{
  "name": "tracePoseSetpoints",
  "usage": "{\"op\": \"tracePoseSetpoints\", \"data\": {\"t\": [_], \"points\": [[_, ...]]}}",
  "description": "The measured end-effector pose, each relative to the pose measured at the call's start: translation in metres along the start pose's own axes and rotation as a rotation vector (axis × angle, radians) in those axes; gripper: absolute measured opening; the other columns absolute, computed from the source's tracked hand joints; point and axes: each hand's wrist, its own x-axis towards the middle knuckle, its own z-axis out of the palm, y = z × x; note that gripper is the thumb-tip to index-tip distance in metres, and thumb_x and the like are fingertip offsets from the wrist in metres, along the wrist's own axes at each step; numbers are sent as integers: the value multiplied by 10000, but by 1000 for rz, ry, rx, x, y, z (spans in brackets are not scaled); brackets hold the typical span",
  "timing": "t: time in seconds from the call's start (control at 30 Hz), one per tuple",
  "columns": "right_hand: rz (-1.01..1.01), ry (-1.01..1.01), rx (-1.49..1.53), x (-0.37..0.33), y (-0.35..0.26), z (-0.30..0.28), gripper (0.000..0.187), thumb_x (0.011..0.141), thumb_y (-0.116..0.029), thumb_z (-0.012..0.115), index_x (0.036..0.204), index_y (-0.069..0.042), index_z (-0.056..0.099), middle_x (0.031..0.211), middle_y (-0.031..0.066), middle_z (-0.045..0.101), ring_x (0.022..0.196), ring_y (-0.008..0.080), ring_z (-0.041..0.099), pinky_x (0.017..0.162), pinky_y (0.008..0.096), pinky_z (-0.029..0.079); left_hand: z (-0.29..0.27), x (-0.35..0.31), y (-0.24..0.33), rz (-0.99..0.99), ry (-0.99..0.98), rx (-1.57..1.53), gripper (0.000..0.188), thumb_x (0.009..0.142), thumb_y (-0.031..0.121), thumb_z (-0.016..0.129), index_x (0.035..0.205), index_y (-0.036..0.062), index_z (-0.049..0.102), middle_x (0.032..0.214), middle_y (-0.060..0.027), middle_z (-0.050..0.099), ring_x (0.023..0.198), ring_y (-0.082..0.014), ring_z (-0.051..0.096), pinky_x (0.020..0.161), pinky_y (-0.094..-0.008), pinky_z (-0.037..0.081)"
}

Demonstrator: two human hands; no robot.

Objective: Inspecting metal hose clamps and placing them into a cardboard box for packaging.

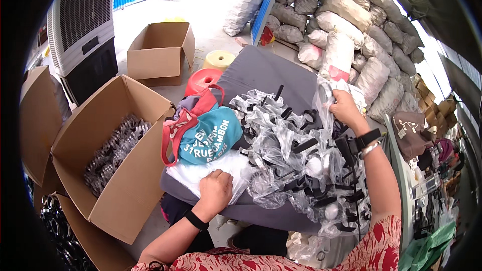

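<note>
Left hand (pixel 216 190) curls on white plastic (pixel 188 174), near left on the table (pixel 251 73), its grip unclear; rightward, black parts (pixel 305 145) lie heaped in clear bags (pixel 282 143); right hand (pixel 345 106), far right, pinches a crinkled, see-through bag (pixel 323 101)

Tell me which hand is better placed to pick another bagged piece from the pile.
Probably the left hand: it lies on the white plastic, beside the pile of bagged pieces, though whether it grips the plastic is unclear. The right hand looks occupied, holding a clear bag beyond the pile's upper right.
</note>
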Motion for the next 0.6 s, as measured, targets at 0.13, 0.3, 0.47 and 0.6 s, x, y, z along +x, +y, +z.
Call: {"op": "tracePoseSetpoints", "data": {"t": [0.13, 0.3, 0.47, 0.6], "points": [[77, -252, -215, 51, 16, 60, 193, 685, -66, 607, 849, 28, 649, 888, 258, 632, 884, 388, 623, 792, 427, 496, 0, 3, -4, -18, -23, -72, 139, 706, 48, 671, 664, 36, 539, 648, -118, 554, 585, -312, 570, 505, -404, 444], [-45, -654, -29, 85, 28, 113, 427, 667, -100, 690, 1034, 97, 599, 895, 173, 664, 821, 263, 637, 746, 336, 489, 1, 6, -5, -74, -5, -140, 209, 651, 0, 702, 626, 34, 497, 596, -124, 536, 535, -309, 556, 477, -391, 420], [135, -492, 180, 123, 60, 101, 322, 668, -17, 630, 982, 55, 642, 845, 153, 670, 777, 236, 661, 704, 319, 513, -4, 7, -3, -149, -60, -156, 226, 656, 16, 696, 685, 57, 476, 621, -103, 543, 557, -305, 563, 481, -398, 426], [14, -676, -462, 115, 101, 104, 248, 646, -31, 666, 891, -42, 701, 793, 153, 684, 749, 267, 670, 683, 348, 522, -5, 9, -4, -190, -78, -159, 222, 671, 25, 685, 691, 59, 467, 611, -103, 535, 534, -304, 553, 462, -398, 416]]}}
